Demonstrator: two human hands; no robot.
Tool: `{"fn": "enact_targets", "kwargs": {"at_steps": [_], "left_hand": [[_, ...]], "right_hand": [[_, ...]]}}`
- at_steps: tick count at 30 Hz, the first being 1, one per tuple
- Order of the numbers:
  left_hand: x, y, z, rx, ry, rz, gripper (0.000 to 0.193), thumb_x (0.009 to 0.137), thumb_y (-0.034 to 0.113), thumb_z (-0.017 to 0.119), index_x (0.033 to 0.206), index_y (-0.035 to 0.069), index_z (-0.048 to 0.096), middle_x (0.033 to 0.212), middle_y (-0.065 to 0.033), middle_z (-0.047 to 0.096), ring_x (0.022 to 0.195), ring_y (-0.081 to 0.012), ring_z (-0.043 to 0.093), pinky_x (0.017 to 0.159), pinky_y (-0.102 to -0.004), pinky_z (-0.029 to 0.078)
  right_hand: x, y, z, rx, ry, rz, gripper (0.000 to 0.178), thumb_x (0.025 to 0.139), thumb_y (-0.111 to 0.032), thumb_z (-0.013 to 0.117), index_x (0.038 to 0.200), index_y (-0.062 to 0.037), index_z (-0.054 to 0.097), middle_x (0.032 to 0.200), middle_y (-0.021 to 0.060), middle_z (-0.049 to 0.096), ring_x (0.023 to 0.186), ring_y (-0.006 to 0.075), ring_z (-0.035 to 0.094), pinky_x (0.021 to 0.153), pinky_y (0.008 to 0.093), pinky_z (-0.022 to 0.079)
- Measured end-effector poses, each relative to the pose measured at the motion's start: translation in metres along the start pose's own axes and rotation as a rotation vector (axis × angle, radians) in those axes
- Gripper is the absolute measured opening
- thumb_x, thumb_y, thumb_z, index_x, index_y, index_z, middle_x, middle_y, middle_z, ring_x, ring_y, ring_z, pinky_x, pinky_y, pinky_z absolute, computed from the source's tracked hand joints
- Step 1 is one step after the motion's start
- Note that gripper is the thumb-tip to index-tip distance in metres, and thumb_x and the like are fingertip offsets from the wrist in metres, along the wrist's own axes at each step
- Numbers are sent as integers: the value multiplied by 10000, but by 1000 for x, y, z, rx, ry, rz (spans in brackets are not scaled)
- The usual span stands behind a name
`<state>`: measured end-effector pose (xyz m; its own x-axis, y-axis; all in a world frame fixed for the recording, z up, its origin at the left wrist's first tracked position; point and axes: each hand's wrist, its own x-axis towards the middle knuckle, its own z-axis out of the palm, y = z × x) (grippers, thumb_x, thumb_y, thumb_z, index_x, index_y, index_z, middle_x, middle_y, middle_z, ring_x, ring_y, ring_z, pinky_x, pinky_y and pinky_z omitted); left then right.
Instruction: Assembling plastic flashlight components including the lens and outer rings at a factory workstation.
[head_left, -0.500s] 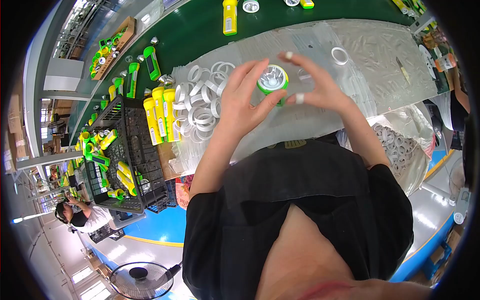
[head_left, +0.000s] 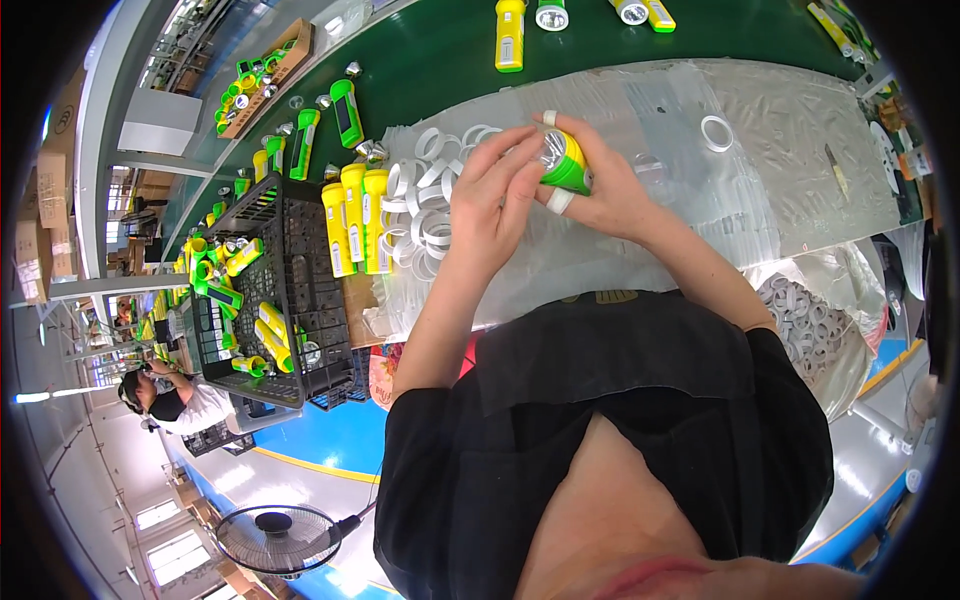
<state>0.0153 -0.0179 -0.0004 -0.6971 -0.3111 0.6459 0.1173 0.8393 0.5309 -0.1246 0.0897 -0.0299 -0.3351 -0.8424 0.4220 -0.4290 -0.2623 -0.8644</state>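
Observation:
A yellow-and-green flashlight (head_left: pixel 568 170) is between my hands above the grey plastic-covered table, tilted so its lens end faces left. My right hand (head_left: pixel 612 190), with white bands on two fingers, wraps its body from the right. From the left, my left hand (head_left: pixel 488 200) lays its fingers, close together, over the lens end and partly hides it. Beside my left hand a heap of white rings (head_left: pixel 434 222) lies on the table. One loose white ring (head_left: pixel 704 131) lies farther right.
Three yellow flashlights (head_left: pixel 354 215) lie left of the rings, beside a black crate (head_left: pixel 325 300) of flashlights. More stand on the green surface (head_left: pixel 425 85) beyond. A thin blade-like tool (head_left: pixel 838 175) lies at right, above a bag of rings (head_left: pixel 800 315). Another person (head_left: pixel 190 402) sits far left.
My right hand has gone from spread to wrapped round the flashlight. My left fingers have closed over its lens end. The flashlight has tipped from lens up to lens left. The view has shifted.

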Motion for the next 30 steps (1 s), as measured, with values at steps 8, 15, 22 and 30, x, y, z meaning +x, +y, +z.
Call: {"fn": "enact_targets", "kwargs": {"at_steps": [8, 15, 22, 30], "left_hand": [[23, -8, -16, -648, 289, -474, 211, 927, 150, 662, 1073, 4, 707, 840, -11, 574, 661, -44, 457, 549, -186, 340], [92, 14, -103, -637, 465, -184, 260, 933, 106, 641, 1149, -38, 653, 919, -89, 648, 722, -136, 626, 515, -223, 471], [157, 71, -167, -374, 553, 109, 253, 929, 131, 651, 1130, -23, 665, 908, -106, 692, 683, -123, 640, 537, -211, 481], [184, 109, -178, -246, 496, 189, 233, 943, 151, 628, 1094, -24, 657, 959, -125, 695, 773, -162, 685, 577, -231, 515]], "right_hand": [[-3, 5, -5, 38, 86, 19, 626, 841, -286, 746, 1342, -94, 424, 1236, 123, 592, 1034, 244, 614, 897, 342, 479], [-23, 37, 3, 224, 154, -97, 662, 843, -229, 753, 1368, -32, 402, 1269, 101, 544, 1078, 170, 556, 944, 310, 440], [-34, 61, 3, 314, 158, -94, 709, 843, -313, 757, 1374, -25, 386, 1258, 92, 536, 1070, 163, 552, 930, 304, 450], [-34, 60, 0, 354, 174, -124, 687, 850, -309, 749, 1367, -31, 393, 1229, 89, 543, 1056, 166, 554, 924, 306, 451]]}}
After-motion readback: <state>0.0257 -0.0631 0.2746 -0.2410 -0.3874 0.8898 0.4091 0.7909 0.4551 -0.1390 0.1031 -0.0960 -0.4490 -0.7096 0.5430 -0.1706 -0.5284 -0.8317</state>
